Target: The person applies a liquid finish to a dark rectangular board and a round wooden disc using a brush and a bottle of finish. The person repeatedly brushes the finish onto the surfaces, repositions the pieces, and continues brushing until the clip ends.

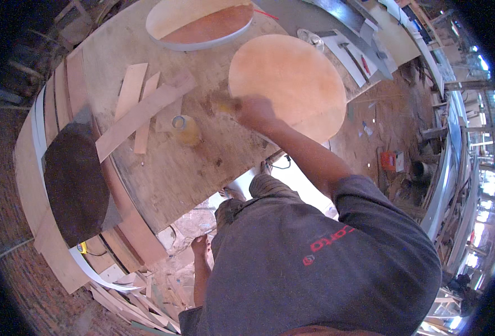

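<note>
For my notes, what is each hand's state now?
Left hand: low; open or closed cannot be told.
Right hand: at round board, blurred; grip cannot be told.

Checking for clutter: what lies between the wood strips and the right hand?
In the head view, a yellowish jar stands between the strips and the right hand. A yellowish blur by the hand is too smeared to identify.

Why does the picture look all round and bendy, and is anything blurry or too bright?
Head view: the fisheye lens gives black corners and seems to bow the tabletop; head view, the right hand is smeared, likely motion blur, while the round board looks clearer; head view, right side: white glare washes out patches.
</note>
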A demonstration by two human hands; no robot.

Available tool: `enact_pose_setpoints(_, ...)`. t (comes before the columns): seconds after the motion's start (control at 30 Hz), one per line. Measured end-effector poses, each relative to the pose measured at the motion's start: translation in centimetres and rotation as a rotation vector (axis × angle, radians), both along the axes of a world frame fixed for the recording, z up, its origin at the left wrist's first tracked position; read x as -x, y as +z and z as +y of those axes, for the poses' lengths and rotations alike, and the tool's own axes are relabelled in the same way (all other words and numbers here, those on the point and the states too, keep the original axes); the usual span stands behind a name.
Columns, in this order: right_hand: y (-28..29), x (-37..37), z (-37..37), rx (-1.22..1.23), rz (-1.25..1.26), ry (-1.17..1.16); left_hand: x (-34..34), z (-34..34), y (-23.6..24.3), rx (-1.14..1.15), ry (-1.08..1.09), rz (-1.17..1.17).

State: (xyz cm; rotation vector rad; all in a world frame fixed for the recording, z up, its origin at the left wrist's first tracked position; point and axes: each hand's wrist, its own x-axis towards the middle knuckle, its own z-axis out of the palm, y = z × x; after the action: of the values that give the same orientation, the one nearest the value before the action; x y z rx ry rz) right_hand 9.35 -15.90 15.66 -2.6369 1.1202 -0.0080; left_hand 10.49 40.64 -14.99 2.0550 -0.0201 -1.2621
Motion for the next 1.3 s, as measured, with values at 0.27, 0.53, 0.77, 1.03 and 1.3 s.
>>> enact_pose_setpoints(0.27, -5.6, 3.1, -10.6, 0.298, -0.136, 0.092, 0.8, 0.1, 0.4, -0.093, 0.327, 0.162)
enact_pose_setpoints(0.53, -1.9, -0.2, -10.4, 0.313, 0.044, -0.074, 2.8, 3.8, -0.1, -0.123, 0.308, 0.179)
enact_pose_setpoints(0.77, 0.4, -2.9, -3.1, 0.020, -0.037, -0.002, 1.8, 2.3, 2.2, -0.044, 0.120, 0.044)
enact_pose_setpoints(1.03, -1.6, 9.3, -6.2, 0.220, 0.022, 0.148, 0.5, 1.3, 0.1, -0.146, 0.364, 0.247)
enact_pose_setpoints(1.3, -2.4, 6.2, -7.1, 0.135, 0.157, 0.006, -1.5, 0.1, 1.6, -0.198, 0.291, 0.148)
